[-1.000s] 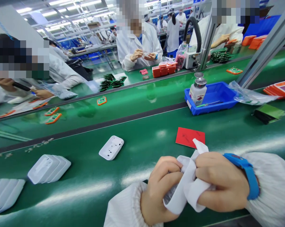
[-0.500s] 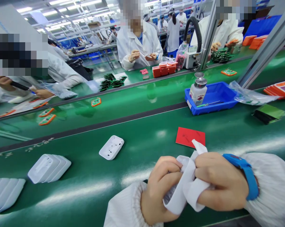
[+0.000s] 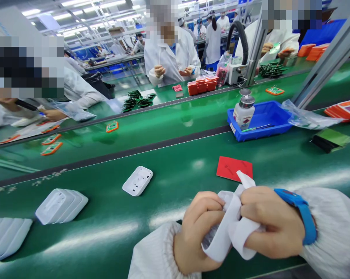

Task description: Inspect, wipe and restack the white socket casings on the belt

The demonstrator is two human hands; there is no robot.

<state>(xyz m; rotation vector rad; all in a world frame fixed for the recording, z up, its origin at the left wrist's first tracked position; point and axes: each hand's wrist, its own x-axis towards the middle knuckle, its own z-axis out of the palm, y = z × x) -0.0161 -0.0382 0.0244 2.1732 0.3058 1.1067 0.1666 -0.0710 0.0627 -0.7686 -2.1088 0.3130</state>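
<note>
Both my hands are closed on a white strip (image 3: 222,241), a soft, ribbon-like band that looks like paper or cloth. My left hand (image 3: 202,228) wraps its fingers round one looped part, and something greyish and shiny shows inside the loop. Pinching the strip close beside it is my right hand (image 3: 272,224), with a blue band on the wrist. One loose end sticks up over the lower edge of a red card (image 3: 231,167). Whether the hands hold anything else is hidden by the fingers.
White plastic shells lie leftward: a single shell (image 3: 138,181), a leaning stack (image 3: 61,206) and another stack (image 3: 7,238). A blue tray (image 3: 262,133) holds a dispenser bottle (image 3: 244,112). Beyond runs a belt (image 3: 169,120) carrying orange-framed circuit boards (image 3: 112,126). Co-workers sit opposite.
My hands and the strip have barely moved. The orange-framed boards on the belt have shifted left. The co-worker opposite has lowered a hand, and the far-right co-worker now holds up a green board.
</note>
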